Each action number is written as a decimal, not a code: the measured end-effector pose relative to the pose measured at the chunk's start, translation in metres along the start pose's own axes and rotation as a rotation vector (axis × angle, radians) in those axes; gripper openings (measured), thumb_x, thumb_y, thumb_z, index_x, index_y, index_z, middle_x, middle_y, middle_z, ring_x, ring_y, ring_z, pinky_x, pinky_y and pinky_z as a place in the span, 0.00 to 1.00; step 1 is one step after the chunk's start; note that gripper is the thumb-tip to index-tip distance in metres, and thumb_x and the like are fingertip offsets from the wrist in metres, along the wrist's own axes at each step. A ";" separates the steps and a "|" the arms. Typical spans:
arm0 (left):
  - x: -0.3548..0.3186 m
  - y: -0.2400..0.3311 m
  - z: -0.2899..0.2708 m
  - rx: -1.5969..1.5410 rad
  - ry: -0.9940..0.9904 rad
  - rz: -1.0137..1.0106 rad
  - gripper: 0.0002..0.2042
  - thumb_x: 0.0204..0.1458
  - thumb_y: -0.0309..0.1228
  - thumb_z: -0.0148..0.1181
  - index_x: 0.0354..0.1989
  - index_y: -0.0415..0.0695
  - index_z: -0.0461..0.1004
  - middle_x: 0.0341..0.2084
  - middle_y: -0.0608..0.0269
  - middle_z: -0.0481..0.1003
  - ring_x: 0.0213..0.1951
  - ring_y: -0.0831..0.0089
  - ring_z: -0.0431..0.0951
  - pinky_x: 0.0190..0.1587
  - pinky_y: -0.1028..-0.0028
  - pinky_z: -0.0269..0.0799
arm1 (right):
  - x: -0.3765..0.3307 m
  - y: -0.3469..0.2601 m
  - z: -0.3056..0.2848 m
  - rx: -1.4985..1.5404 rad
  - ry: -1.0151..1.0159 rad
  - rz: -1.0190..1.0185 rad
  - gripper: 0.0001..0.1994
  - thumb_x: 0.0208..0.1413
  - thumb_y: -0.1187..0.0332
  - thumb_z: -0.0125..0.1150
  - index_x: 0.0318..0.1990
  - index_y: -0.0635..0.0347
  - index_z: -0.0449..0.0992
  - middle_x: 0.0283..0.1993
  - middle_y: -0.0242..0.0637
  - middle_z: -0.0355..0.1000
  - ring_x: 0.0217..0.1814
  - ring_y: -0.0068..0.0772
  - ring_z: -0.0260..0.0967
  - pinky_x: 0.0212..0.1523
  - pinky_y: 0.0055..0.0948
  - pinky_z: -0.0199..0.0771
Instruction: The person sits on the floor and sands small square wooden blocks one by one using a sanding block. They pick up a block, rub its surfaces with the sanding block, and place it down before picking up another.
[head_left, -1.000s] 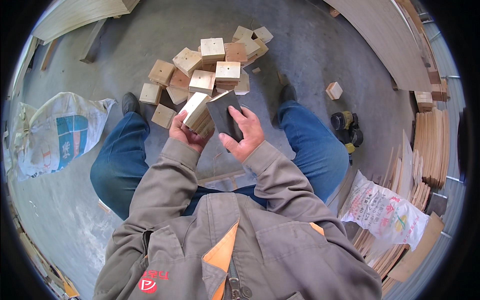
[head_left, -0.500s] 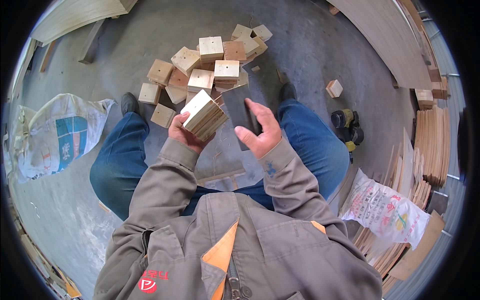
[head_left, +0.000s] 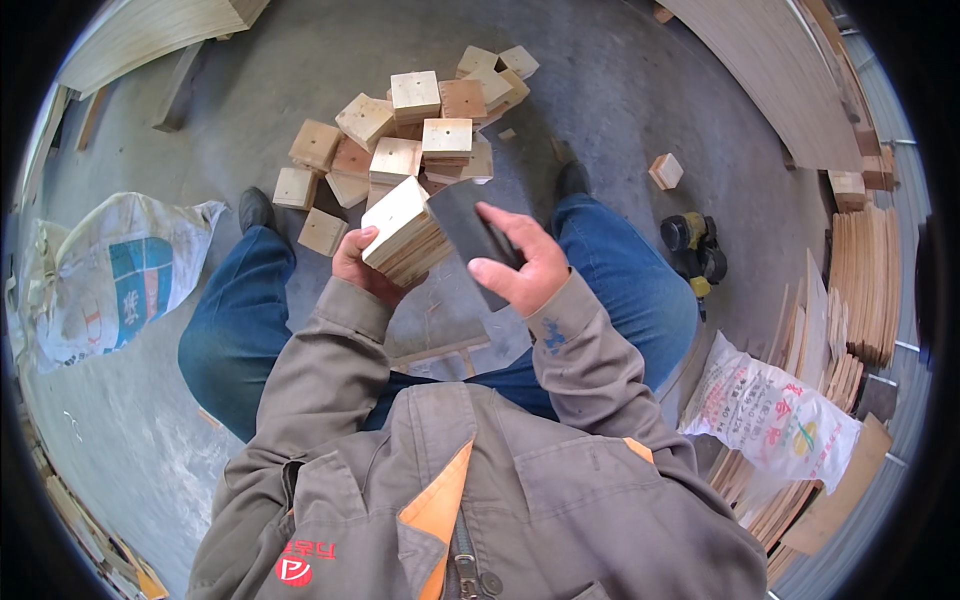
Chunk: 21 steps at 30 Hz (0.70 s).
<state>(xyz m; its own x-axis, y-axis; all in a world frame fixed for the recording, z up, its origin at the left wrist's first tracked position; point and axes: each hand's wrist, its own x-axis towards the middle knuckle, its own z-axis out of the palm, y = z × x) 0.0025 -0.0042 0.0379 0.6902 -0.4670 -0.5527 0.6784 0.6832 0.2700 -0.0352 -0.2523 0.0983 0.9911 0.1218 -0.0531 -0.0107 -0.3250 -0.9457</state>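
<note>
My left hand (head_left: pixel 364 268) grips a pale plywood block (head_left: pixel 405 235) from its left side and below, its layered edges facing me and its smooth top tilted. In my right hand (head_left: pixel 525 262) is a flat dark grey sanding block (head_left: pixel 468 235), thumb on the near side and fingers over the far one. The sanding block's upper left edge lies against or very near the right edge of the plywood block; whether they touch I cannot tell. Just beyond my hands lies a heap of similar wooden blocks (head_left: pixel 397 160), several with a small hole in the top.
A white woven sack (head_left: pixel 75 300) lies on the left, another sack (head_left: pixel 770 415) at right. Right of my knee rests a black and yellow power tool (head_left: pixel 690 245), with one loose wooden block (head_left: pixel 666 171) beyond it. Stacked wood strips (head_left: pixel 865 285) line the right edge.
The sanding block has moved left and tilted toward the plywood block, closing the gap between them. My left hand keeps its hold with the block nearly in place.
</note>
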 end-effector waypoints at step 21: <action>-0.007 0.003 0.000 0.102 -0.235 0.055 0.43 0.42 0.48 0.64 0.69 0.44 0.62 0.56 0.51 0.75 0.54 0.53 0.78 0.51 0.52 0.79 | 0.001 0.019 -0.010 -0.009 0.189 0.139 0.33 0.51 0.62 0.71 0.65 0.63 0.71 0.58 0.54 0.72 0.59 0.45 0.72 0.62 0.36 0.70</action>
<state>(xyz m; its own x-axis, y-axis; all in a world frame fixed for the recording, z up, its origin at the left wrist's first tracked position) 0.0001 0.0013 0.0425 0.7580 -0.5567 -0.3399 0.6521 0.6566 0.3790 -0.0333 -0.2680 0.0832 0.9874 -0.1025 -0.1209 -0.1487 -0.3344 -0.9306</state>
